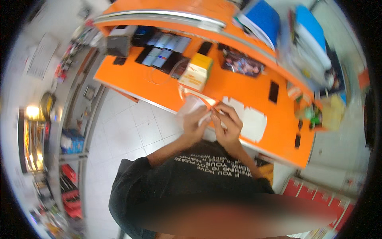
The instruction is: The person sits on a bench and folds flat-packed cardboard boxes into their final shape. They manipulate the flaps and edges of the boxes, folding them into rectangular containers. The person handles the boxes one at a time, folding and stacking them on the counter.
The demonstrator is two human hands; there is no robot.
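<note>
Close together in front of my chest, at the table's front edge, both hands meet on an orange-and-white piece of packaging (210, 101) that looks like a thin carton. My left hand (194, 123) grips its left side, and a whitish, blurred part (190, 106) shows beside those fingers. My right hand (228, 124) has its fingers bent and pinched at the right end. Just beyond the hands stands a yellow-and-white box (197, 72). Flat white cut-out card (254, 122) lies to the right of my right hand. The fingertips partly hide what they pinch.
On the orange table (137, 85), several phones (161, 51) lie at the back left, near a thin cable (157, 83). A dark picture mat (242, 62) and a black phone (273, 92) lie farther right. Blue folders (262, 20) rest on the raised shelf.
</note>
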